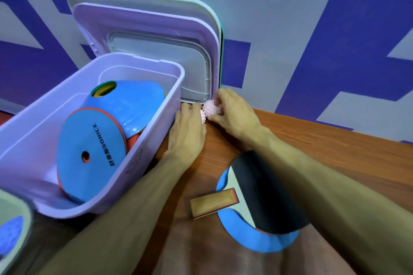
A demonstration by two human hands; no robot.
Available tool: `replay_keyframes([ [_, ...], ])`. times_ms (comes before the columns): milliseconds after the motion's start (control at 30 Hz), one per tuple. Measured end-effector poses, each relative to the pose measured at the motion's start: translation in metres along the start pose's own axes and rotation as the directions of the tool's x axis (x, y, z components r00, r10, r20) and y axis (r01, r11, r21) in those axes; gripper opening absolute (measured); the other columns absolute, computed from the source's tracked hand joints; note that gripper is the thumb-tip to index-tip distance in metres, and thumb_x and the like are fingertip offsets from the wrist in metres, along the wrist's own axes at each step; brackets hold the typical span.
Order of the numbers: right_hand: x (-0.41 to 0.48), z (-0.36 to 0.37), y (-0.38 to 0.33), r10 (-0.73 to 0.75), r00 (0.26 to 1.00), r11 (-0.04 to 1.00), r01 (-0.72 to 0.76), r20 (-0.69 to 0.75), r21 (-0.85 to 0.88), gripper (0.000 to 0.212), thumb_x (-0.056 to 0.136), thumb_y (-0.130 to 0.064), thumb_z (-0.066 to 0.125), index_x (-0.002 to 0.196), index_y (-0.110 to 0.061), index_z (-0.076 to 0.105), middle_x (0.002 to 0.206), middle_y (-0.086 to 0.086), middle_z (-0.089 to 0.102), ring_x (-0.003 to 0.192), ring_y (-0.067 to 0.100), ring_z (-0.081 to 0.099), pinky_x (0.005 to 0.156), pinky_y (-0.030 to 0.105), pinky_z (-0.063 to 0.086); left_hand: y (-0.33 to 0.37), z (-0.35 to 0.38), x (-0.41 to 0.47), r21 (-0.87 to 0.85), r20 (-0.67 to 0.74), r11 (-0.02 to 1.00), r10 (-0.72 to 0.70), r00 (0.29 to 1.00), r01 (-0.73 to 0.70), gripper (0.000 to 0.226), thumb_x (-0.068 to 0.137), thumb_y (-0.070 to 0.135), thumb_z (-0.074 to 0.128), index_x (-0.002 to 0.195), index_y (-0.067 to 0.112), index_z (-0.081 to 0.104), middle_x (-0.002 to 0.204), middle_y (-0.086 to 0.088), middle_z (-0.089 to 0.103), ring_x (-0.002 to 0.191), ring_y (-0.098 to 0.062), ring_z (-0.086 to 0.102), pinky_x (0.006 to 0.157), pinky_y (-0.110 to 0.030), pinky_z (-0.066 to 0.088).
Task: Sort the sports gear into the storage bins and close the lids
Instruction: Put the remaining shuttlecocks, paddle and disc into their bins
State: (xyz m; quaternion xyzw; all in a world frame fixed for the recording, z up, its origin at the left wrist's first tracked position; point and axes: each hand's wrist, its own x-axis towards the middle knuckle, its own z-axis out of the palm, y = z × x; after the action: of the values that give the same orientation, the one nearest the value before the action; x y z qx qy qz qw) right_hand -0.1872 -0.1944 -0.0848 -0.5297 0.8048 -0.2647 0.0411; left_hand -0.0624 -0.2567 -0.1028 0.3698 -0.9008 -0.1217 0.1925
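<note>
Pink spiky ball (211,111) lies at the back of the table (335,152), in the corner between the purple bin (134,60) and the purple lid (145,27) that leans on the wall (290,6). The right hand (234,114) pinches it from above with curled fingers (220,96). The left hand (187,127) lies just beside it, against the bin wall, and touches something pink too. Whether it grips this I cannot tell, because the fingertips are hidden. It may be a 2nd ball or a part of the same one.

I judge the ball to be light and a little soft. Its knobs give good hold, so a grasp around the middle should be enough, but it may roll if it is released on the table.

Inside the bin lie blue discs (93,154). A paddle (263,190) rests on 1 more blue disc (257,241), partly under the right forearm. A green bin (13,219) is cut off at the lower left corner.
</note>
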Motion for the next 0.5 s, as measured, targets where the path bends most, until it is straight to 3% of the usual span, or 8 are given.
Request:
replay_keyframes([
  [100, -0.012, -0.001, -0.009, 0.047, 0.999, 0.998, -0.046, -0.021, 0.043, 0.036, 0.075, -0.017, 0.068, 0.099, -0.016, 0.042, 0.099, 0.005, 0.05, 0.087, 0.028, 0.052, 0.074, 0.039, 0.044, 0.003, -0.008, -0.008, -0.047, 0.019, 0.999, -0.013, 1.0, 0.014, 0.038, 0.087, 0.019, 0.059, 0.123, 0.012, 0.047, 0.12, -0.012, 0.047, 0.113, -0.03, 0.048, 0.095, -0.041, 0.039],
  [267, -0.056, -0.019, -0.016, 0.14, 0.99, 0.986, -0.138, -0.01, 0.09, 0.059, 0.072, -0.017, 0.072, 0.127, -0.015, 0.052, 0.11, 0.006, 0.042, 0.099, 0.026, 0.052, 0.085, 0.031, 0.044, 0.009, -0.031, -0.041, -0.16, 0.079, 0.985, -0.048, 0.996, 0.06, 0.044, 0.086, 0.029, 0.065, 0.125, 0.017, 0.048, 0.12, -0.009, 0.049, 0.112, -0.027, 0.05, 0.094, -0.036, 0.039],
  [367, -0.091, -0.041, -0.029, 0.153, 0.986, 0.98, -0.144, -0.066, 0.134, 0.052, 0.072, -0.017, 0.073, 0.121, -0.013, 0.056, 0.106, 0.0, 0.036, 0.095, 0.02, 0.05, 0.083, 0.026, 0.044, 0.022, -0.058, -0.071, -0.23, 0.101, 0.971, -0.043, 0.994, 0.066, 0.044, 0.087, 0.037, 0.064, 0.125, 0.021, 0.05, 0.12, -0.005, 0.051, 0.11, -0.022, 0.052, 0.089, -0.027, 0.038],
  [500, -0.138, -0.079, -0.065, 0.125, 0.979, 0.974, -0.091, -0.158, 0.206, 0.042, 0.069, -0.015, 0.072, 0.102, -0.014, 0.046, 0.099, 0.0, 0.044, 0.083, 0.016, 0.047, 0.065, 0.022, 0.036, 0.037, -0.103, -0.115, -0.33, 0.078, 0.943, -0.01, 0.997, 0.035, 0.042, 0.084, 0.044, 0.064, 0.119, 0.023, 0.056, 0.115, 0.0, 0.056, 0.108, -0.016, 0.053, 0.083, -0.02, 0.035],
])
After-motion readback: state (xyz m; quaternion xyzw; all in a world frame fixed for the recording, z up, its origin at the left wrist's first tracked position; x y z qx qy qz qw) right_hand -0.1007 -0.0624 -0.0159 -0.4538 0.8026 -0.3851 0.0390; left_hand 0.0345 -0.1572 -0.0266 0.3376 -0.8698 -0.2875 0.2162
